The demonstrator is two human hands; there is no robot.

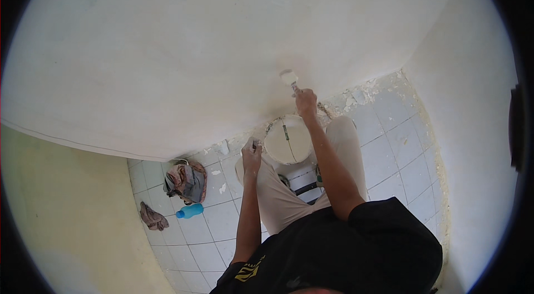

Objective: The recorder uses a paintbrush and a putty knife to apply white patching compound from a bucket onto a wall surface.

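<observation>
My right hand (306, 103) is wrapped round the short handle of a putty knife (288, 77). Its wide, pale head lies at the wall (211, 60) in front of me, just above the floor line; whether it touches is hard to tell. My left hand (251, 154) is closed above my left knee, fingers curled in and dusted white; what they hold, if anything, is hidden. Between my knees stands a round white bucket (300, 144), with a thin wire handle and dark grip (286, 133) lying across its pale top.
Pale flakes and crumbs (356, 96) litter the tiled floor (389, 155) along the wall's foot. To my left sit a bundled cloth bag (186, 181), a blue bottle (190, 211) on its side and a crumpled brown cloth (153, 217). Another wall (473, 127) closes the right side.
</observation>
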